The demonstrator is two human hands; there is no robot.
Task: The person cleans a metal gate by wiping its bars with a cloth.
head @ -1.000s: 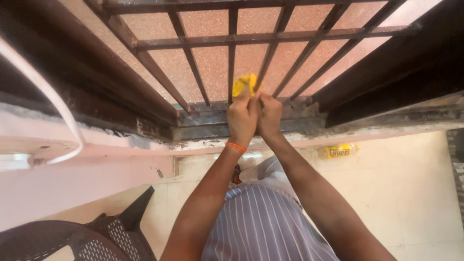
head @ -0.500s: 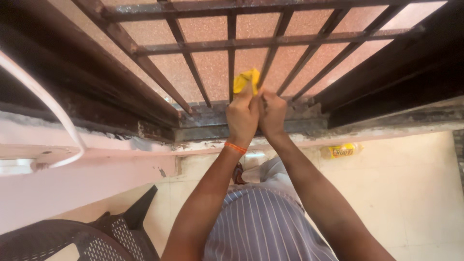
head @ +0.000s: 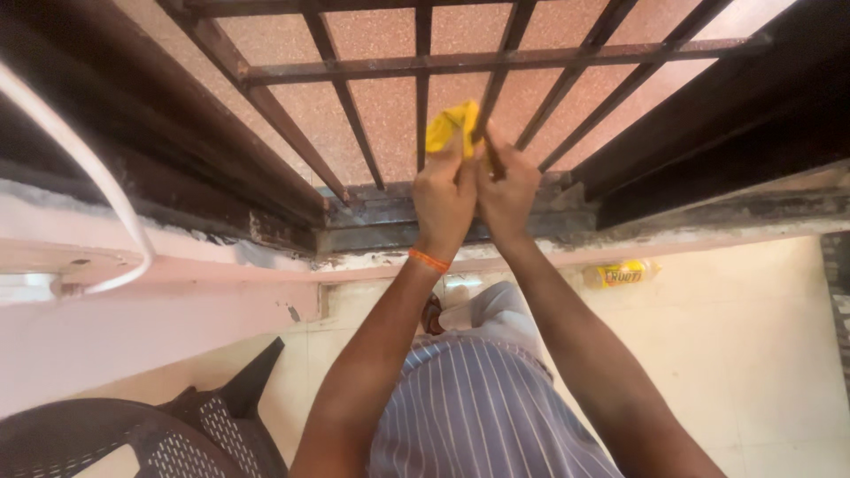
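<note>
Yellow cloth [head: 450, 124] soft, crumpled; metal window bars [head: 354, 115] rusty, matt

Bare forearms, no sleeves in sight; thin orange band [head: 429, 260] round left wrist; pale blue-grey shirt [head: 482, 412] with fine white vertical stripes.

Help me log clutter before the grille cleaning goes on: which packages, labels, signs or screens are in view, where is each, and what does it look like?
Yellow packet: lies on the pale tiled floor, right of the person's right arm, below the window ledge; oblong, yellow with red and green print.
No signs or screens visible.
</note>
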